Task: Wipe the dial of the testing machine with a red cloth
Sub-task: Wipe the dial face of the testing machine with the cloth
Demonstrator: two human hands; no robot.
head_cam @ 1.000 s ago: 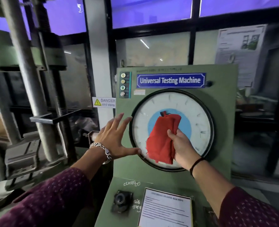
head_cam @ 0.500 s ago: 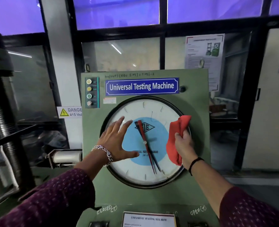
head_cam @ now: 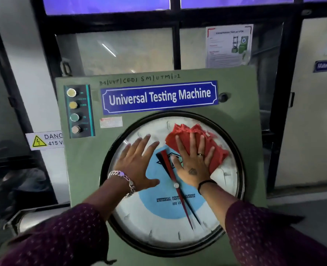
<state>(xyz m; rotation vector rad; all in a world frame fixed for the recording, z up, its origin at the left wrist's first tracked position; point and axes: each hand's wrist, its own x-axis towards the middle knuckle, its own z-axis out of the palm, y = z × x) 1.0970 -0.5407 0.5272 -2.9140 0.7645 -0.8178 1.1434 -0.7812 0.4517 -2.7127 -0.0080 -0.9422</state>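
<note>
- Green painted sheet metal makes up the flat front of the testing machine (head_cam: 82,169), the biggest thing I see; it is a squarish panel standing upright behind both arms.
- Round and glassy, the dial (head_cam: 158,227) fills the panel's lower middle: a black ring rim, a white face with short tick marks and a pale blue disc at its centre.
- A long blue nameplate (head_cam: 159,97) with white lettering sits on the panel just above the dial.
- A dark strip of four round buttons (head_cam: 79,111) runs down the panel up and left of the dial.
- My left hand (head_cam: 137,166) lies flat on the dial's left half, fingers spread wide, holding nothing; a chunky silver chain bracelet (head_cam: 123,182) circles the wrist.
- My right hand (head_cam: 192,166) is flat too, fingers splayed, palm pressing the red cloth (head_cam: 185,135) against the dial's upper right.
- The cloth is soft, crumpled and ragged-edged, bunched under and beyond the fingers.
- A slim red pointer (head_cam: 173,179) crosses the dial's centre between the hands.
- Half a second ago the right hand pinched the cloth at the dial's right edge; now it has opened out and the cloth sits higher, near the top.
- The left hand has stayed on the dial's left side, as before.
</note>
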